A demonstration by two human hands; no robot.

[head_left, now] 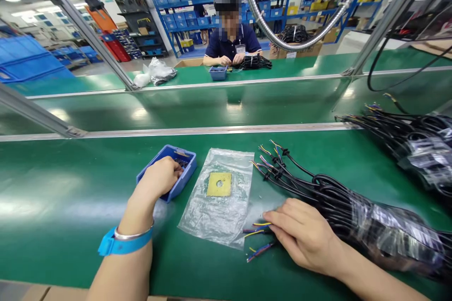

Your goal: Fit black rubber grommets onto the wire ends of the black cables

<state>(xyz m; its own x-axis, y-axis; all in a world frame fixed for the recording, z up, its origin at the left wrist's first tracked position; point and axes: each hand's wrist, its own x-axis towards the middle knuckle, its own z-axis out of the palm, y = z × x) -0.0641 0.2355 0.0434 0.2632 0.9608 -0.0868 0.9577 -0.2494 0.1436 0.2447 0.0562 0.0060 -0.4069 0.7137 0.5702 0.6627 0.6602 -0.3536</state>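
My left hand (164, 175) reaches into a small blue bin (190, 167) of small dark parts (181, 163). Its fingers are curled together, and whatever may be between them is hidden. At the right, my right hand (300, 233) is closed on a black cable, whose stripped end shows yellow, blue and dark wires (259, 230) just beyond the fingertips. Another cable end (261, 250) pokes out below the hand. Behind it lies a bundle of black cables (325, 188), several ends carrying black grommet-like pieces (278, 169). Plastic film (391, 221) wraps the bundle.
A clear plastic bag (215, 221) with a square yellow piece (213, 188) on it lies between my hands. More wrapped cables (406, 136) lie at the far right. A metal rail (212, 130) borders the green bench. Opposite, a person (231, 42) handles cables.
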